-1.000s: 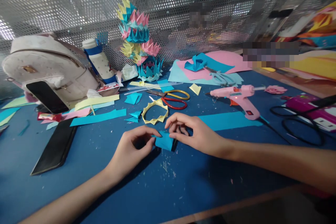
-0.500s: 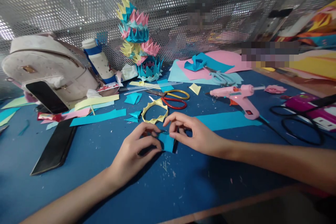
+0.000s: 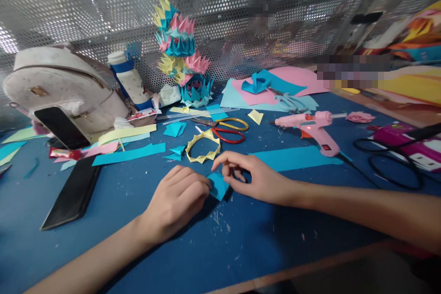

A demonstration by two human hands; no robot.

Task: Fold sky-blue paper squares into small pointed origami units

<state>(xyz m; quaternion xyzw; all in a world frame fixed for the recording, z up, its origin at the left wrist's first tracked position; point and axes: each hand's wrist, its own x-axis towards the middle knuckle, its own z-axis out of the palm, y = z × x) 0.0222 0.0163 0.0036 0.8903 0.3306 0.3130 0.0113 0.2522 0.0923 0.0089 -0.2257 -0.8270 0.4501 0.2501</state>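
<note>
A small piece of blue paper is held low over the blue table between my two hands. My left hand is closed on its left edge, knuckles upward, with the fingertips partly hidden. At the upper right edge of the paper, my right hand has its thumb and forefinger bent around it. Just beyond the hands lie a yellow paper ring with pointed edges and folded blue paper pieces. Scissors with one red and one yellow handle rest behind the ring.
To the right are a pink glue gun, its cord and a purple power strip. A blue paper strip lies behind my right hand. Leftward are a black phone and a white backpack. A folded-paper tower stands behind.
My left hand has rolled over, its fingers closing with knuckles now upward. The blue paper has turned, one corner now pointing toward me. My right hand has shifted only slightly.
</note>
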